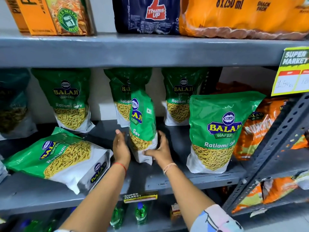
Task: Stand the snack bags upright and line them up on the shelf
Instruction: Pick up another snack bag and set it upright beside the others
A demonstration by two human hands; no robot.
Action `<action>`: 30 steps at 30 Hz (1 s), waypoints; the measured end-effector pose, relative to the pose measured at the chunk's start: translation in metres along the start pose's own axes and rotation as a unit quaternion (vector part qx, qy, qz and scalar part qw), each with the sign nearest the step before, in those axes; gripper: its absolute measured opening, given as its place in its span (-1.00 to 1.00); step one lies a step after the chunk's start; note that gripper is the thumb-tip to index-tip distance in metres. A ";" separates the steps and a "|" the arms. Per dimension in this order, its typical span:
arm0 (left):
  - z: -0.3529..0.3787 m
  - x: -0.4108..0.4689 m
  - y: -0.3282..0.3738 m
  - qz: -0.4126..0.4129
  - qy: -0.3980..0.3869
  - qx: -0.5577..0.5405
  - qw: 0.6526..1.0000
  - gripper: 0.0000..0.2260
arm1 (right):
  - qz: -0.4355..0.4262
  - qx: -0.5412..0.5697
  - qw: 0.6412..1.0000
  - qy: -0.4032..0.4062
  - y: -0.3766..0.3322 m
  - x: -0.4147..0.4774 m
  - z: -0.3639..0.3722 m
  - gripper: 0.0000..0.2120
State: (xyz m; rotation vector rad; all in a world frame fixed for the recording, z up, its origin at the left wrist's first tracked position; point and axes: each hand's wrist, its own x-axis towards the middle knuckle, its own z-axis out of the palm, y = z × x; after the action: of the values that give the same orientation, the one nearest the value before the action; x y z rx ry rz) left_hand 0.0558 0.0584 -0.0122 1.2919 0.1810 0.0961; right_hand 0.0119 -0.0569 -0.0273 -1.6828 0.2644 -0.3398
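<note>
A green Balaji Ratlami Sev bag stands upright on the grey shelf, turned edge-on to me. My right hand grips its lower right side, thumb across the white base. My left hand lies flat against its left side with straight fingers. Another green bag lies flat on the shelf at the left. A third bag stands upright at the front right. Three more green bags stand in a row along the back wall.
Orange snack bags lean at the right by a perforated grey upright. A yellow price tag hangs from the upper shelf, which carries a juice carton and drink packs. Green bottles stand on the shelf below.
</note>
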 end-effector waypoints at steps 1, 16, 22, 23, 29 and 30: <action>0.001 0.013 -0.003 -0.040 -0.068 -0.011 0.997 -0.40 | 0.008 0.008 1.000 -0.015 0.004 0.007 -0.007 -0.11; -0.024 0.024 -0.029 -0.059 -0.174 0.158 0.970 -0.71 | 0.083 0.113 0.986 -0.089 0.018 0.012 -0.035 -0.43; -0.035 -0.017 -0.018 -0.111 -0.175 0.171 0.963 -0.51 | 0.122 0.054 0.988 -0.081 0.012 -0.016 -0.043 -0.92; -0.037 -0.025 -0.016 -0.122 -0.163 0.175 0.963 -0.50 | 0.124 0.043 0.988 -0.076 0.011 -0.022 -0.045 -0.93; -0.040 -0.046 -0.013 -0.132 -0.168 0.193 0.958 -0.35 | 0.138 0.034 0.988 -0.066 0.008 -0.040 -0.052 -0.64; -0.042 -0.043 -0.019 -0.135 -0.167 0.199 0.956 -0.32 | 0.139 0.030 0.988 -0.066 0.008 -0.042 -0.053 -0.65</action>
State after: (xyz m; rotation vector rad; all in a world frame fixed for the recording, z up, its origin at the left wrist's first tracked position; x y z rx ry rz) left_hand 0.0051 0.0853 -0.0383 1.6483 0.0857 -0.4106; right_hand -0.0467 -0.0916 -0.0318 -1.5764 0.3805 -0.0269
